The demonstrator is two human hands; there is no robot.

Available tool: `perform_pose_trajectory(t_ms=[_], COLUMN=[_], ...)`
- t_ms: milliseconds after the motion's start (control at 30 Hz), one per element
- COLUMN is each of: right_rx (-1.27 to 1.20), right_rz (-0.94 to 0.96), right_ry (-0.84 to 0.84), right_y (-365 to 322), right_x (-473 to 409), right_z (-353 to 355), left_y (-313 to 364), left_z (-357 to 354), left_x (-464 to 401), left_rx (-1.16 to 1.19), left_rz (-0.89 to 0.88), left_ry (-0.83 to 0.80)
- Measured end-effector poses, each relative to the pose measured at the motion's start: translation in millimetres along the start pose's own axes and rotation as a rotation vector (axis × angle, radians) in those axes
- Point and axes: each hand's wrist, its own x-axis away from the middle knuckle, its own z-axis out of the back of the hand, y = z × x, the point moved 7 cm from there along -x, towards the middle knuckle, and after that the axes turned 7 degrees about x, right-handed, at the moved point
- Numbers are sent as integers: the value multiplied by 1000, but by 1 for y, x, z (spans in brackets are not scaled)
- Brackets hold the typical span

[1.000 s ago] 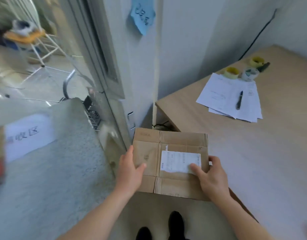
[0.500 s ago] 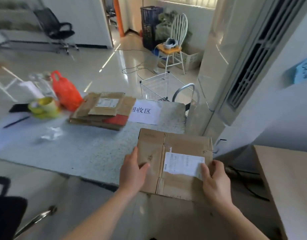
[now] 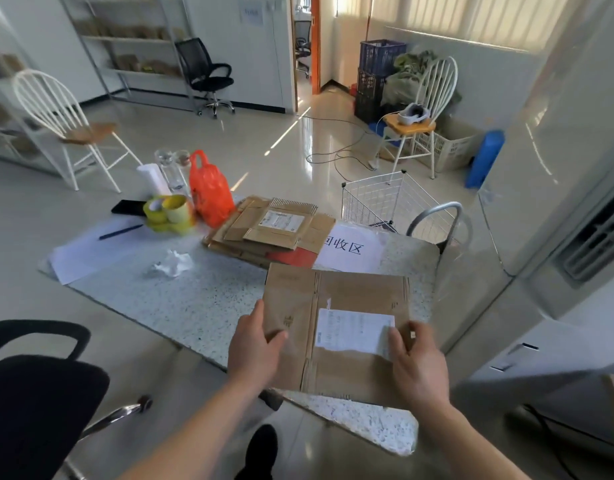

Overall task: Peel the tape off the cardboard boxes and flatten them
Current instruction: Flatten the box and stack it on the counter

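1 flattened box (image 3: pixel 336 327) was held over the near edge of the worktop (image 3: pixel 181 299), left hand (image 3: pixel 255 344) and right hand (image 3: pixel 418 362) each gripping a side; several flat boxes (image 3: pixel 271 230) already lay stacked, so stacking this one seemed the step left

Both hands — left (image 3: pixel 255 344), right (image 3: pixel 418 363) — hold flattened box (image 3: pixel 354 296) over speckled table (image 3: pixel 181 299).

Flattened box (image 3: pixel 347 306) before cardboard stack (image 3: pixel 271 233), apparently above table (image 3: pixel 181 306).
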Motion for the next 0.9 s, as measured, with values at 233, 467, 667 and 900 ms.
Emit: perform_pose_trajectory(t_ms=[233,467,667,900], right_rx=[74,124,162,618], right_rz=[1,23,10,32], right_ry=[15,5,12,-73], right_y=[-74,-162,-202,-191], right_x=[-78,-184,-253,-279], right_z=[-71,-160,-216,-283], left_y=[-15,-24,-29,-64], left_z=[24,52,50,-13], left_x=[-134,-301,-410,-449], left_rx=[22,-95,-242,-483], left_rz=[-12,16,-12,-52], left_ry=[-19,-88,-129,-434])
